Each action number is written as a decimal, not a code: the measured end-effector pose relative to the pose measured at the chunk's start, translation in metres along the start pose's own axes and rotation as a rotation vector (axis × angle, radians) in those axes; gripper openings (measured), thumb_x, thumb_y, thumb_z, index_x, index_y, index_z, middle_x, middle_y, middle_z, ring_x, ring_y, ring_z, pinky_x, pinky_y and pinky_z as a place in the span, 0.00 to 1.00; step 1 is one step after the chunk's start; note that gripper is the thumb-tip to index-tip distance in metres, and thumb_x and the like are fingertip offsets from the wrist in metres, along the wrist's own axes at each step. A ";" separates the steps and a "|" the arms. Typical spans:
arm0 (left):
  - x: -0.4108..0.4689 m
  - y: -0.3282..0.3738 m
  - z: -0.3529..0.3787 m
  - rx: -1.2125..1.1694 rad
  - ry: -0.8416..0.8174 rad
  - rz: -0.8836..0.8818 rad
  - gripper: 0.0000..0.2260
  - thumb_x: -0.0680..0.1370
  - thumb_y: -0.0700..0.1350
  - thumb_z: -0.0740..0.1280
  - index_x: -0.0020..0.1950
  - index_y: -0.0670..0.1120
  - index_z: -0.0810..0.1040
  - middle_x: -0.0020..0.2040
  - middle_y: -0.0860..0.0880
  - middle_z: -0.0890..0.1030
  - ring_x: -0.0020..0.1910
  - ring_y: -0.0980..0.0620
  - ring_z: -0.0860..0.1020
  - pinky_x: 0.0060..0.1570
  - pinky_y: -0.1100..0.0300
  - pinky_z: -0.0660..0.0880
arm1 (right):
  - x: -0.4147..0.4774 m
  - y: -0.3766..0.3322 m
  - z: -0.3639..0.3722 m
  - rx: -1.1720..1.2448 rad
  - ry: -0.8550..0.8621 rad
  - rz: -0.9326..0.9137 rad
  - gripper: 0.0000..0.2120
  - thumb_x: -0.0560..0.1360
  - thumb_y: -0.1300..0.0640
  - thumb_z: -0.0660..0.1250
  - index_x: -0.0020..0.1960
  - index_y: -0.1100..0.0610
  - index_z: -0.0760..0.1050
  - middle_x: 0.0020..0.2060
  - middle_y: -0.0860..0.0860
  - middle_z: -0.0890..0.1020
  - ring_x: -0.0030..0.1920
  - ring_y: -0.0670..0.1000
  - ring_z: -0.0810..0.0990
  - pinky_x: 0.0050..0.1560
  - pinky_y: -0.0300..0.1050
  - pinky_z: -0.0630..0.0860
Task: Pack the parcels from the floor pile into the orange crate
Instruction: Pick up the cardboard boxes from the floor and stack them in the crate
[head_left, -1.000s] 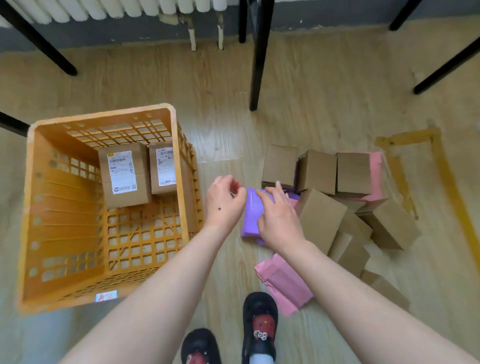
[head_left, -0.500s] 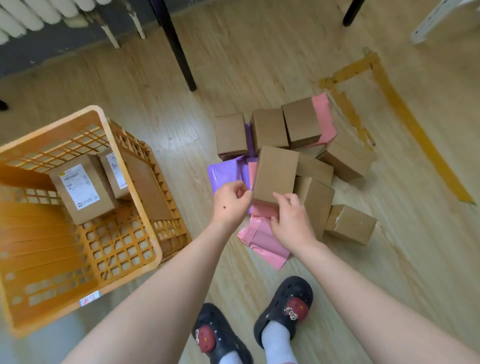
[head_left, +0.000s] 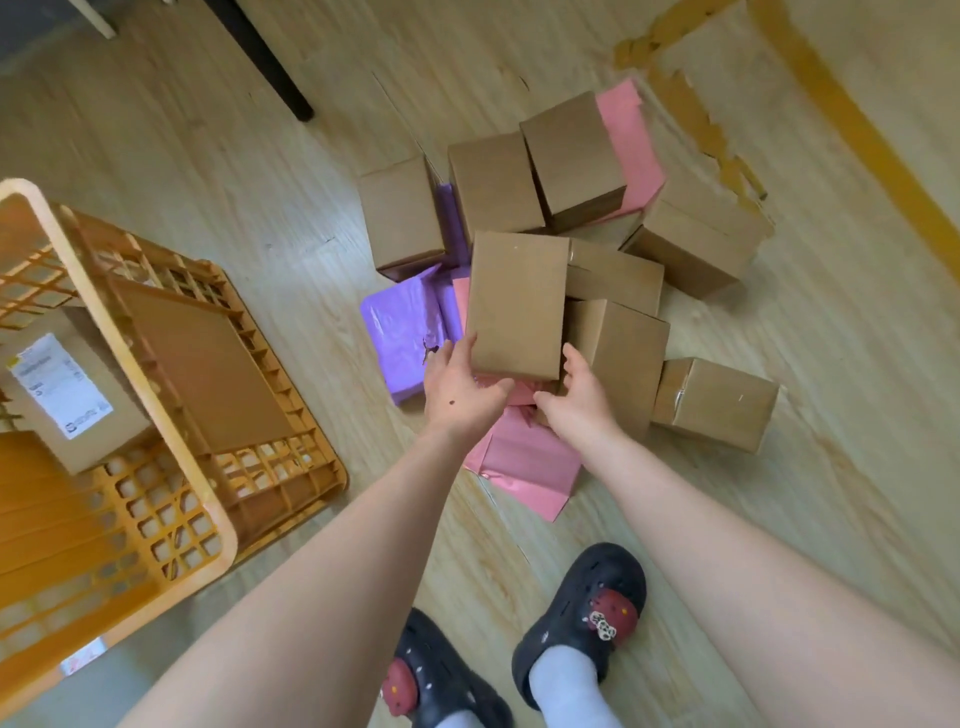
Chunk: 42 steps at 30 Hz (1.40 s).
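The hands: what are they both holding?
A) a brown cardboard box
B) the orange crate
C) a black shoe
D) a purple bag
A: the left hand and the right hand each grip a near corner of the brown cardboard box, thumbs on its sides and fingers curled under it.

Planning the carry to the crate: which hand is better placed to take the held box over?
Left, probably. The left hand grips the cardboard box at its near left corner, and the orange crate stands on that side; the right hand, at the near right corner, would reach across.
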<state>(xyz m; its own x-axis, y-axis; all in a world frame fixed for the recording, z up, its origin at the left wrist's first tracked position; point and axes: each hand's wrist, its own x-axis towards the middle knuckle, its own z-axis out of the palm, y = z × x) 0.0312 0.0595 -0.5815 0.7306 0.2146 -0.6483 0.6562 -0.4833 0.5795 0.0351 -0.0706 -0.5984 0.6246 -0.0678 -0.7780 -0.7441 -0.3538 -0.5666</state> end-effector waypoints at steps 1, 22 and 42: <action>0.002 -0.002 0.005 -0.009 -0.010 -0.013 0.39 0.65 0.52 0.65 0.77 0.52 0.58 0.76 0.44 0.58 0.77 0.48 0.53 0.74 0.51 0.55 | 0.006 0.003 0.001 0.043 -0.005 0.026 0.36 0.75 0.68 0.63 0.78 0.53 0.51 0.73 0.52 0.64 0.70 0.52 0.66 0.66 0.52 0.71; 0.017 0.012 -0.011 -0.243 0.235 -0.104 0.52 0.57 0.58 0.81 0.71 0.41 0.59 0.67 0.45 0.64 0.69 0.45 0.65 0.68 0.48 0.66 | -0.012 -0.014 0.027 0.087 0.173 -0.161 0.28 0.73 0.71 0.52 0.68 0.52 0.73 0.64 0.48 0.76 0.65 0.48 0.73 0.69 0.45 0.68; -0.100 -0.030 -0.234 -1.044 0.151 -0.167 0.55 0.52 0.54 0.78 0.74 0.54 0.53 0.63 0.47 0.72 0.53 0.55 0.77 0.62 0.49 0.71 | -0.156 -0.153 0.130 0.145 0.001 -0.437 0.28 0.72 0.51 0.70 0.70 0.53 0.68 0.68 0.50 0.73 0.69 0.47 0.70 0.71 0.50 0.66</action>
<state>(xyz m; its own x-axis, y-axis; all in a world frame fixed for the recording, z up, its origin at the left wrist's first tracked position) -0.0173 0.2513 -0.4179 0.5852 0.3487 -0.7321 0.5347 0.5129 0.6716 0.0206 0.1153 -0.4257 0.8871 0.0580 -0.4578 -0.4366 -0.2156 -0.8734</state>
